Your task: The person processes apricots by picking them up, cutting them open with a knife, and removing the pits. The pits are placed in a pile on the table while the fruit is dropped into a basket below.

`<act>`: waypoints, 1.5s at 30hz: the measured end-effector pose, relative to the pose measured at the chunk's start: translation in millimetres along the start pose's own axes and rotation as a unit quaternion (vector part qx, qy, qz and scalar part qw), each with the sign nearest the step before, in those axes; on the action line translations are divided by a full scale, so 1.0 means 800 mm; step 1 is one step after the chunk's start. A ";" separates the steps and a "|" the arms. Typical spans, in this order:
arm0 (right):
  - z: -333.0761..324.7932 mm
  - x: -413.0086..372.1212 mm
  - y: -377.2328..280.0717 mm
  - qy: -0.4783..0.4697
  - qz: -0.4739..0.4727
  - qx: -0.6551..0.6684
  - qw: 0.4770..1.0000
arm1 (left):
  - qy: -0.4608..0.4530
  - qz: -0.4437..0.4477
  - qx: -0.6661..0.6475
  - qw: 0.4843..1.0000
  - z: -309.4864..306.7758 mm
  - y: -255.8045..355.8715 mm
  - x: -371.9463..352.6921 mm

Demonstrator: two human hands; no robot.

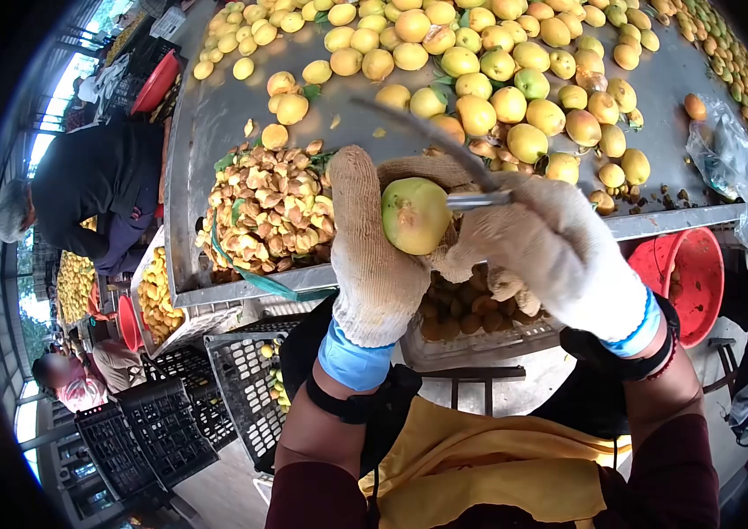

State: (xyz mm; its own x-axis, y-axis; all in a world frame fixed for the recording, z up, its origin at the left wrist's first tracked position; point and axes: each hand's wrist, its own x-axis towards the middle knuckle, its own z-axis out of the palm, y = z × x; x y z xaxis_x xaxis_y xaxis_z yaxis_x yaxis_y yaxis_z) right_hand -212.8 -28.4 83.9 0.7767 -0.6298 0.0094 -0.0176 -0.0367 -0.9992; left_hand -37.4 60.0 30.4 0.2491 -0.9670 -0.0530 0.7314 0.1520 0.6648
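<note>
Two gloved hands together: left hand (374,264) clamps a yellow-green fruit (414,216), right hand (550,256) presses a knife (480,199) to it. Pit pile (268,207) at 9 o'clock, fruit heap (497,62) at 12.

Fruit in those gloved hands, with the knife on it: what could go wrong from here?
The knife meets the fruit right beside the gloved left hand; a slip by the right hand might cut it. The heap of brown scraps sits at the table edge and could spill off.
</note>
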 end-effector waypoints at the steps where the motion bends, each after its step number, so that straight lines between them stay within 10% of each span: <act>1: 0.003 0.001 -0.010 -0.039 0.066 -0.033 0.997 | 0.023 -0.003 -0.017 1.000 0.005 0.000 0.002; 3: 0.007 0.005 0.002 -0.061 0.154 0.026 0.986 | 0.072 -0.005 -0.052 0.996 0.011 0.003 0.003; 5: 0.016 0.003 0.014 -0.009 0.033 -0.059 0.998 | 0.098 -0.002 -0.067 0.993 0.008 0.008 0.001; 9: 0.018 0.001 0.027 -0.035 -0.029 -0.132 0.990 | 0.095 0.132 0.196 0.967 -0.010 0.004 -0.005; 16: 0.017 0.001 0.014 -0.030 0.166 0.024 0.985 | 0.072 0.330 0.605 0.721 -0.035 -0.005 -0.010; 19: 0.014 0.001 0.015 -0.064 0.171 0.045 0.982 | 0.041 0.324 0.626 0.708 -0.029 0.004 -0.012; 23: 0.012 -0.008 0.035 -0.083 0.158 0.063 0.982 | 0.100 0.292 0.575 0.758 -0.041 -0.011 -0.009; 28: 0.014 -0.007 0.030 -0.112 0.215 0.072 0.967 | 0.082 0.097 0.155 0.980 -0.011 -0.005 -0.005; 44: 0.014 0.002 0.019 -0.179 0.208 0.058 0.960 | 0.026 0.126 0.402 0.907 0.002 0.031 -0.011; 45: 0.014 0.005 0.016 -0.188 0.231 0.071 0.952 | 0.041 0.187 0.507 0.841 -0.006 0.024 -0.012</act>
State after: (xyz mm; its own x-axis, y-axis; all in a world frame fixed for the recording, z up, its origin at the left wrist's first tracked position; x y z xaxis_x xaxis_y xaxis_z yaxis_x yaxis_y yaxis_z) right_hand -203.0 -22.9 70.4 0.8781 -0.2292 -0.4201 -0.3471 0.2991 -0.8888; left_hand -22.4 73.1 40.2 0.4139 -0.8672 0.2768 -0.3137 0.1496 0.9377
